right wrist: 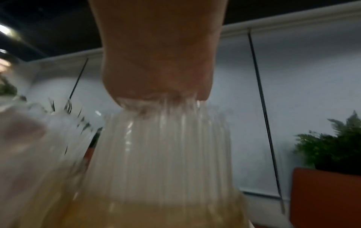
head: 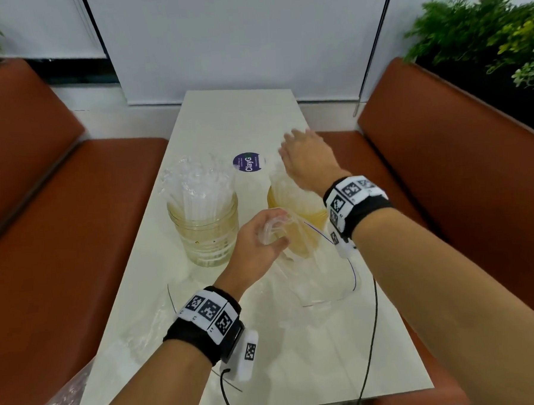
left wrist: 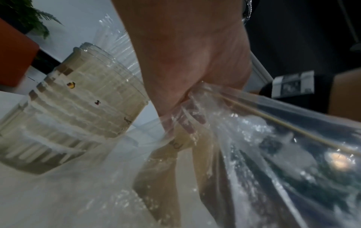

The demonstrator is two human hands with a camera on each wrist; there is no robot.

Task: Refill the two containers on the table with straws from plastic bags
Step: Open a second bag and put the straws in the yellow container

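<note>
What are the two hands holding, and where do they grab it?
The left hand grips the plastic bag by its bunched top edge. The right hand presses on the straws' top ends.

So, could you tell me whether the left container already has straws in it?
Yes, filled: the left container stands upright with a bundle of clear straws sticking out above its rim.

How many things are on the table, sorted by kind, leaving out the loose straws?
Jars: 2, the left jar and the right jar, both holding straws.
Plastic bags: 2, one gripped by the left hand at, one flat at.
Round stickers: 1.
Total: 5.
</note>
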